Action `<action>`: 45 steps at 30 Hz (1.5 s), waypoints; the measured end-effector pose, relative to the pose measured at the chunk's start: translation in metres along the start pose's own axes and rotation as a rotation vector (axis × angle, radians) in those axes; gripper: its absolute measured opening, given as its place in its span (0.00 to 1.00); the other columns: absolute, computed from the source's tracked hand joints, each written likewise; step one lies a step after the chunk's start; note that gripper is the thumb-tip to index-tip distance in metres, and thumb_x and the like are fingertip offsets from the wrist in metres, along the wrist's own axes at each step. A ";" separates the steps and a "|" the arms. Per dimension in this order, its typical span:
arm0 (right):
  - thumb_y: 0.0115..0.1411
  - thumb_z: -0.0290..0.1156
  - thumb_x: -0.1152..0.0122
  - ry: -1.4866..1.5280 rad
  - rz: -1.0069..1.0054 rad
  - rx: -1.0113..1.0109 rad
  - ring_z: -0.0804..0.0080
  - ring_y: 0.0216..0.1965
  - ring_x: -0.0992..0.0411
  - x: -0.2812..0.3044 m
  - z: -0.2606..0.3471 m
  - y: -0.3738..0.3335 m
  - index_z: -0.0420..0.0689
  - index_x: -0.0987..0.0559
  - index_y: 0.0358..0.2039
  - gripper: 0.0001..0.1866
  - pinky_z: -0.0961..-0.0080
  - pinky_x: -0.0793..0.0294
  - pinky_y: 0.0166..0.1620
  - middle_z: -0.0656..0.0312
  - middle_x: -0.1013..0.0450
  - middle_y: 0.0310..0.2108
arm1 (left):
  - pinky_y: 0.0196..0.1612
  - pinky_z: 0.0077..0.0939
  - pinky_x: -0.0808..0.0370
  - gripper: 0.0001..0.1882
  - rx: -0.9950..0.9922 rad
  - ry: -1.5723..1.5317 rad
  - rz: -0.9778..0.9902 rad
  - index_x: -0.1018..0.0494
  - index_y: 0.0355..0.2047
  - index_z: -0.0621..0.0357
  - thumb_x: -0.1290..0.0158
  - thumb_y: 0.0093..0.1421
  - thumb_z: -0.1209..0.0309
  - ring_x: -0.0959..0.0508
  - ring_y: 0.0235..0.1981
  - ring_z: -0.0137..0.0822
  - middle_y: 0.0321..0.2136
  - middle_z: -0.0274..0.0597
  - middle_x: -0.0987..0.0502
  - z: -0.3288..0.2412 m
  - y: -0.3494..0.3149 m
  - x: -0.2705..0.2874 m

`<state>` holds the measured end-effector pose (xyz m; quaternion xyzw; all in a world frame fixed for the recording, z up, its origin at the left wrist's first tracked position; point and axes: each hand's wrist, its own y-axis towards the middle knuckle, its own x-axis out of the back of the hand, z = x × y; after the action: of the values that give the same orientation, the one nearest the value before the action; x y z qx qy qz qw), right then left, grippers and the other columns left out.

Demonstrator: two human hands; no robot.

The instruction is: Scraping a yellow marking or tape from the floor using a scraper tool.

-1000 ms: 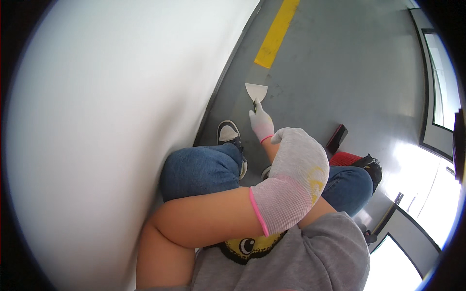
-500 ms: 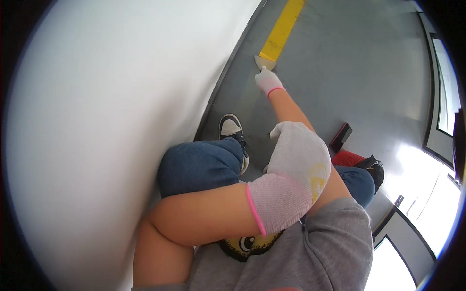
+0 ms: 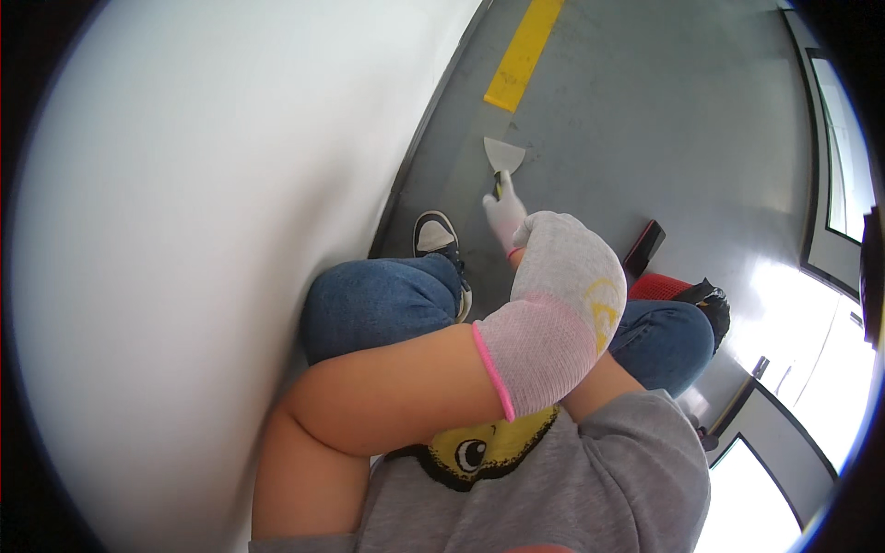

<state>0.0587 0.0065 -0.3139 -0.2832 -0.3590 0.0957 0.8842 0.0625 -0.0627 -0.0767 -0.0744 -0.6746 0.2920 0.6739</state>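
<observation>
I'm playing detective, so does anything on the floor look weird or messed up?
Yes: the yellow stripe stops abruptly just beyond the scraper in the right hand. Dark smudges mark the gray floor near that end, so it looks cut off and scuffed.

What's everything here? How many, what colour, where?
Floor: one, grey, centre and right
Wall: one, white, left
Strip: one, yellow, top centre
Scraper: one, pale-bladed, below strip
Block: one, dark, right of centre
Container: one, red, below block
Bag: one, black, at container
Framed panels: two, bright, right edge
Shoe: one, black-and-white, centre
Jeans: one pair, blue, middle
Shirt: one, grey, bottom
Left hand: one, white-gloved, centre
Right hand: one, white-gloved, on scraper
</observation>
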 end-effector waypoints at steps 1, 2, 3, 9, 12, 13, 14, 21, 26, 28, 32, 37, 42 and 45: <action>0.50 0.35 0.52 -0.071 0.019 -0.086 0.50 0.46 0.34 -0.006 0.012 -0.015 0.48 0.47 0.58 0.33 0.64 0.37 0.49 0.42 0.33 0.44 | 0.47 0.31 0.32 0.18 0.094 -0.052 -0.026 0.33 0.46 0.55 0.51 0.55 0.65 0.30 0.44 0.36 0.41 0.44 0.30 -0.006 0.002 -0.013; 0.50 0.34 0.51 -0.140 0.035 -0.171 0.49 0.44 0.33 -0.008 0.018 -0.022 0.50 0.50 0.59 0.35 0.62 0.35 0.47 0.41 0.33 0.42 | 0.47 0.31 0.32 0.18 0.154 -0.089 -0.048 0.34 0.46 0.55 0.51 0.56 0.65 0.30 0.45 0.36 0.42 0.45 0.30 -0.011 0.003 -0.019; 0.49 0.33 0.52 -0.216 0.004 -0.142 0.47 0.39 0.31 -0.020 0.002 -0.014 0.52 0.51 0.59 0.36 0.59 0.33 0.43 0.40 0.30 0.36 | 0.48 0.31 0.31 0.18 0.180 -0.117 -0.062 0.34 0.47 0.56 0.52 0.56 0.65 0.30 0.46 0.36 0.43 0.45 0.31 -0.013 0.007 -0.025; 0.48 0.31 0.53 -0.281 -0.054 0.104 0.46 0.35 0.30 0.009 0.004 0.054 0.49 0.48 0.57 0.34 0.57 0.33 0.40 0.40 0.29 0.31 | 0.42 0.31 0.32 0.18 -0.658 0.206 0.263 0.32 0.43 0.54 0.48 0.52 0.64 0.29 0.41 0.34 0.36 0.40 0.29 0.031 0.025 0.067; 0.49 0.32 0.53 -0.315 -0.068 0.162 0.49 0.30 0.28 0.024 0.015 0.105 0.45 0.43 0.55 0.30 0.59 0.31 0.35 0.43 0.29 0.33 | 0.40 0.31 0.32 0.18 -0.930 0.205 0.337 0.30 0.41 0.53 0.47 0.50 0.63 0.28 0.39 0.33 0.32 0.37 0.28 0.050 0.033 0.100; 0.50 0.31 0.54 -0.291 -0.011 0.111 0.52 0.29 0.28 0.025 0.025 0.113 0.44 0.41 0.52 0.27 0.60 0.30 0.33 0.45 0.28 0.31 | 0.40 0.31 0.32 0.18 -0.928 0.204 0.339 0.30 0.41 0.53 0.47 0.50 0.63 0.28 0.39 0.33 0.32 0.37 0.28 0.053 0.032 0.101; 0.51 0.31 0.54 -0.267 0.044 0.061 0.54 0.29 0.28 0.028 0.030 0.115 0.43 0.39 0.50 0.24 0.61 0.30 0.32 0.47 0.28 0.30 | 0.39 0.32 0.34 0.17 -0.928 0.173 0.349 0.29 0.40 0.53 0.46 0.49 0.63 0.29 0.38 0.32 0.32 0.37 0.28 0.055 0.031 0.102; 0.53 0.31 0.52 0.775 0.161 -0.173 0.74 0.14 0.36 0.084 0.043 0.113 0.43 0.35 0.44 0.17 0.74 0.37 0.16 0.60 0.33 0.22 | 0.43 0.31 0.35 0.17 -0.906 0.070 0.380 0.28 0.38 0.55 0.46 0.48 0.64 0.28 0.38 0.34 0.33 0.41 0.28 0.063 0.037 0.106; 0.53 0.31 0.51 -0.040 -0.384 0.546 0.58 0.27 0.27 0.027 -0.026 0.054 0.49 0.46 0.58 0.31 0.67 0.29 0.32 0.52 0.27 0.31 | 0.44 0.31 0.33 0.19 -0.920 0.120 0.468 0.32 0.44 0.55 0.48 0.52 0.63 0.29 0.41 0.36 0.37 0.43 0.29 0.054 0.034 0.113; 0.53 0.33 0.50 -0.081 -0.078 0.165 0.50 0.40 0.30 0.010 -0.020 0.002 0.52 0.44 0.57 0.30 0.63 0.33 0.44 0.47 0.28 0.37 | 0.44 0.30 0.33 0.19 -0.914 0.156 0.370 0.32 0.44 0.55 0.48 0.52 0.62 0.28 0.41 0.36 0.37 0.44 0.29 0.063 0.030 0.101; 0.52 0.34 0.51 -0.294 0.005 -0.018 0.48 0.40 0.31 -0.005 -0.022 -0.016 0.51 0.43 0.56 0.29 0.62 0.33 0.43 0.45 0.29 0.35 | 0.43 0.28 0.33 0.19 -0.880 0.157 0.168 0.32 0.44 0.54 0.49 0.52 0.62 0.28 0.41 0.35 0.37 0.44 0.29 0.060 0.015 0.079; 0.51 0.34 0.53 -0.255 -0.141 0.147 0.49 0.38 0.31 0.025 -0.005 0.045 0.49 0.37 0.52 0.25 0.60 0.33 0.42 0.45 0.29 0.34 | 0.42 0.27 0.32 0.19 -1.056 0.005 0.058 0.32 0.44 0.54 0.49 0.53 0.62 0.28 0.40 0.35 0.37 0.44 0.28 0.082 0.024 0.074; 0.50 0.34 0.53 -0.424 -0.011 0.204 0.52 0.41 0.31 0.073 0.006 0.091 0.46 0.33 0.47 0.22 0.62 0.33 0.44 0.48 0.29 0.39 | 0.37 0.25 0.33 0.15 -0.936 0.180 0.223 0.28 0.37 0.54 0.46 0.49 0.63 0.27 0.37 0.32 0.29 0.40 0.26 0.056 0.032 0.093; 0.49 0.35 0.52 -0.429 -0.040 0.246 0.53 0.42 0.32 0.094 -0.016 0.086 0.50 0.34 0.49 0.24 0.63 0.34 0.44 0.50 0.30 0.40 | 0.34 0.26 0.33 0.13 -0.956 0.103 0.255 0.28 0.32 0.55 0.46 0.48 0.63 0.26 0.34 0.31 0.24 0.35 0.26 0.051 0.035 0.087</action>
<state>0.1408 0.1056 -0.3180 -0.1393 -0.5295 0.1791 0.8174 -0.0035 -0.0055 -0.0145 -0.4712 -0.6845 0.0263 0.5556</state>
